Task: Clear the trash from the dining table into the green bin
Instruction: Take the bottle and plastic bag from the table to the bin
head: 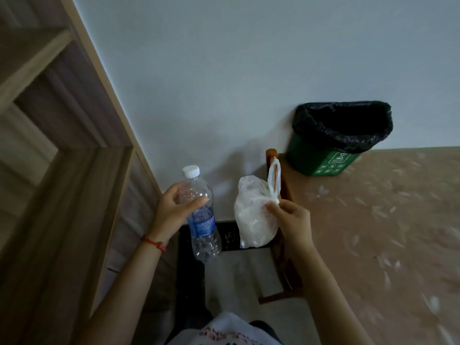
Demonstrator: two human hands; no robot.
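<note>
Left hand [174, 207] grips a clear plastic water bottle with a white screw cap and a blue label [201, 215], fingers [199, 201] curled round its upper body just below the shoulder. The bottle is held in the air, tilted, cap up and away from the person. The label carries white lettering, too blurred to read; no brand can be made out. The lower part of the bottle is ribbed and looks crumpled.

Right hand [291, 217] pinches the twisted neck of a thin translucent white plastic bag [254, 215] between thumb and fingertips. The bag hangs in the air beside the bottle, not touching it; its handle loop stands up above the pinch. The contents are pale and cannot be told.

A green plastic bin lined with a black bag [323, 158] stands on the bench with a tan patterned cover [385, 220], at its far corner against the pale wall [224, 70], well apart from both hands. The bin's front shows a white symbol and a row of small white icons with small print, unreadable.

A red cord bracelet [153, 242] sits on the left wrist. A brown wooden chair [286, 245] is largely hidden behind the bag and right forearm. A wooden door frame [74, 145] fills the left side, cut off by the edge.
</note>
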